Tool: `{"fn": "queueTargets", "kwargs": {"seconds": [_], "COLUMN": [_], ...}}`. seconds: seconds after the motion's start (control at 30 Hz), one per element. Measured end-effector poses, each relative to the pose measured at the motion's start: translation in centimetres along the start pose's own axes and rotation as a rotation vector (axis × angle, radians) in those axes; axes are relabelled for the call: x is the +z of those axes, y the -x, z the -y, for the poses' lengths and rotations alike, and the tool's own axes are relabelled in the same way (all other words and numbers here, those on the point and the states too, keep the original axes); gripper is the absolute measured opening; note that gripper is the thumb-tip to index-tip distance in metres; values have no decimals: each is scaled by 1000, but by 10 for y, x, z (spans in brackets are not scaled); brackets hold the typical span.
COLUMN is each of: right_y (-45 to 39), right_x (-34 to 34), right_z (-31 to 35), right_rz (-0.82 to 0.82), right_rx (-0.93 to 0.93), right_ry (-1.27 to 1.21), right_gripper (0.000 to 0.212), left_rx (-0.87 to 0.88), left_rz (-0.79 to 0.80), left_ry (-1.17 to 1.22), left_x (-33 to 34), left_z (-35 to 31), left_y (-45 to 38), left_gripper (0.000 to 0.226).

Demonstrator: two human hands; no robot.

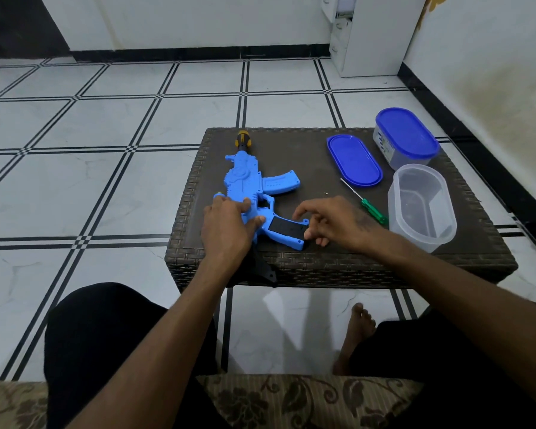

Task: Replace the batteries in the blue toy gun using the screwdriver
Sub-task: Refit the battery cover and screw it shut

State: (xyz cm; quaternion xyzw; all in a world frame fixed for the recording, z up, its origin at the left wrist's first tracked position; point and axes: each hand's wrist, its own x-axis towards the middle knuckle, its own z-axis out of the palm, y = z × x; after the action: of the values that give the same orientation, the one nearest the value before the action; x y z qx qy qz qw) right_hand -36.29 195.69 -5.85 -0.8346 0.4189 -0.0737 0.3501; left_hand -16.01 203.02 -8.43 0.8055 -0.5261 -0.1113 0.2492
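Sitting at a low wicker table, looking down. Gun lying flat on the left half, long axis running away from the body, orange-and-black muzzle at the far edge, stock hanging off the near edge. Magazine sticking out to the right, grip too, with a dark panel showing on it. Left hand pressing down on the rear body, fingers fairly straight on top, thumb touching the grip. Right hand at the grip's right end, fingers curled and spread, tips touching or nearly; can't tell if anything's pinched. Tiny screw further right. Then screwdriver, green handle nearest, tip pointing far-left. Loose lid, open tub, closed tub.
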Motion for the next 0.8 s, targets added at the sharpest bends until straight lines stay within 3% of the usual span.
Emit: {"fn": "queueTargets", "kwargs": {"seconds": [0.3,0.53,0.8], "right_y": [-4,-6,0], "right_x": [4,15,10], "right_z": [-9,-19,-21], "right_rz": [-79,-95,-90], "right_rx": [-132,-164,-163], "right_ry": [311,293,257], "right_gripper": [24,12,35], "left_rx": [9,3,10], "left_rz": [3,10,7], "left_ry": [-18,-17,-20], "left_x": [0,-1,-1], "left_z": [0,-2,-3], "left_y": [-1,-1,2], "left_gripper": [49,47,44]}}
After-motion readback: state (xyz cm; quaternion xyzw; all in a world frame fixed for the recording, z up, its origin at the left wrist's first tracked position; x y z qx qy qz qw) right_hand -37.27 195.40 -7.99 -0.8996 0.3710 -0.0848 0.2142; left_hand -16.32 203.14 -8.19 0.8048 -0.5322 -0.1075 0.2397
